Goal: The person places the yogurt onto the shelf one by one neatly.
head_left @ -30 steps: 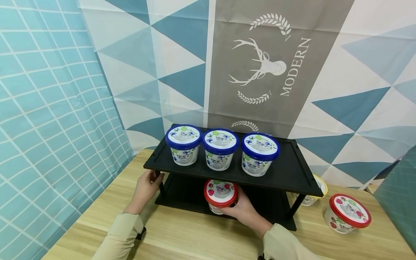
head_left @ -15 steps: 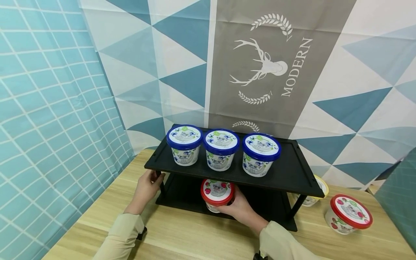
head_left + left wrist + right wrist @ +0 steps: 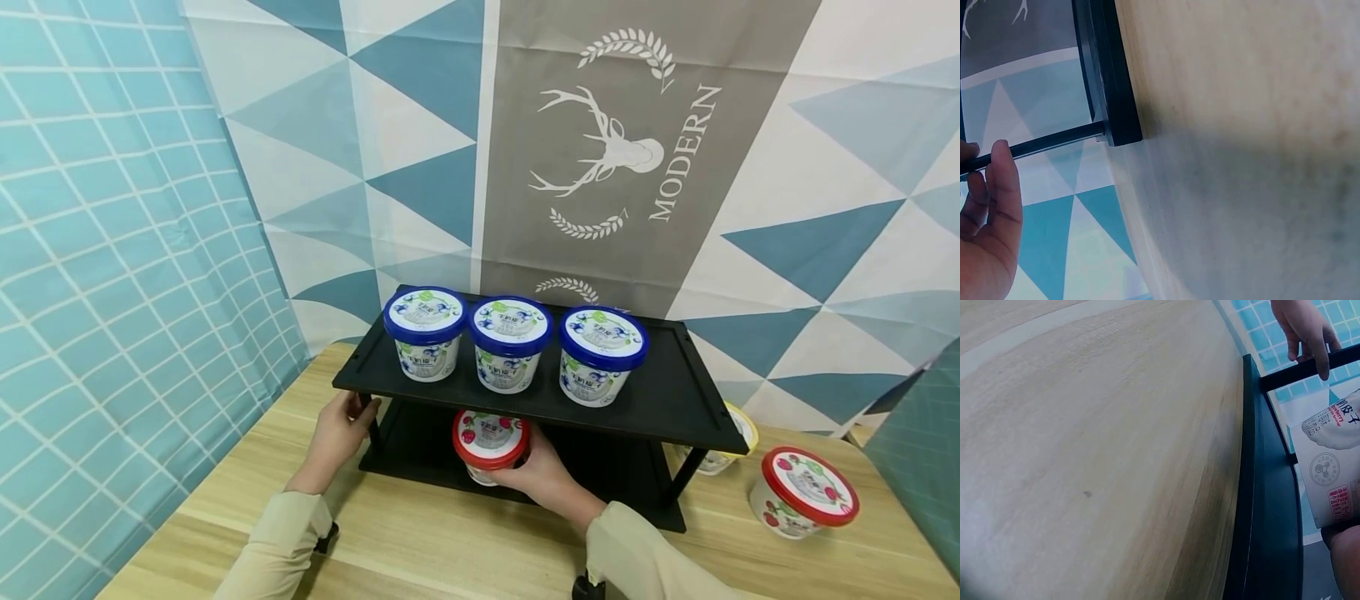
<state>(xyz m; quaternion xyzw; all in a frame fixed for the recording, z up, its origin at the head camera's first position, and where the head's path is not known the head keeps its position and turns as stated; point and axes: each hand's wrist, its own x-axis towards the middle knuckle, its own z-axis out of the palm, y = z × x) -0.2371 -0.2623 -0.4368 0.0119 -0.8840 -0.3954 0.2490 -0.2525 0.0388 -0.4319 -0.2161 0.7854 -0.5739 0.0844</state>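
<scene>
My right hand [image 3: 551,479] holds a red-lidded tub [image 3: 491,435] between the two levels of a black two-tier rack [image 3: 675,375]. In the right wrist view the tub's printed white side [image 3: 1329,469] shows over the lower shelf [image 3: 1266,506]; whether its base touches the shelf, I cannot tell. At the rack's left front corner, my left hand [image 3: 335,437] grips the thin black post [image 3: 1054,139] with thumb and fingers. Three blue-lidded tubs, left [image 3: 425,333], middle [image 3: 510,343] and right [image 3: 602,354], stand in a row on the upper shelf.
Right of the rack, another red-lidded tub [image 3: 802,493] stands on the wooden table [image 3: 420,542]. Behind the right post is a yellow-lidded tub [image 3: 731,442], partly hidden by the upper shelf. A patterned cloth [image 3: 420,167] hangs behind the rack.
The held red-lidded tub has moved left along the lower level with my right hand. My left hand keeps its place on the post.
</scene>
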